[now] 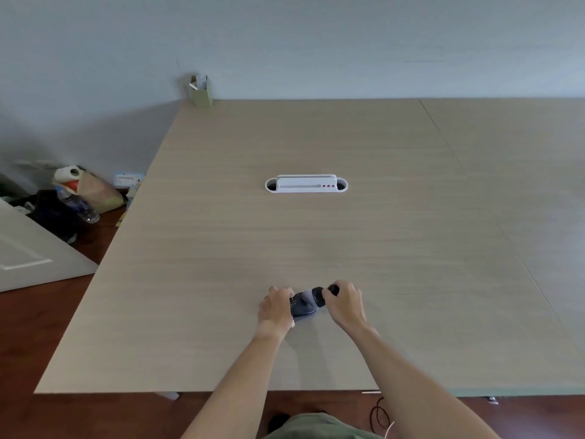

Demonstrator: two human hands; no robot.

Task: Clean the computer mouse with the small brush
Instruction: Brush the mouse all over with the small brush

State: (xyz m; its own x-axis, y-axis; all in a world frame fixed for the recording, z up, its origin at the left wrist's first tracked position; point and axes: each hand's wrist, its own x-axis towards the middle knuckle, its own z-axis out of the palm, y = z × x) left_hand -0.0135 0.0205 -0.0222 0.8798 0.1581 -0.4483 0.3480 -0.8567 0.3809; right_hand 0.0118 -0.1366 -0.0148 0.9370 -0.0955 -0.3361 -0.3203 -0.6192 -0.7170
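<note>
A dark computer mouse [303, 306] lies on the light wooden table [316, 236], near its front edge. My left hand [276, 307] grips the mouse from its left side. My right hand [345, 301] is closed around a small black brush [319, 296], whose dark head rests against the right end of the mouse. Most of the brush handle is hidden inside my fingers; only its tip shows above my knuckles.
A white cable-port cover [306, 184] is set into the table's middle. A small green holder [201, 91] stands at the far left corner by the wall. On the floor to the left lie bags and a plastic bottle [79, 205]. A cable [380, 416] lies under the front edge.
</note>
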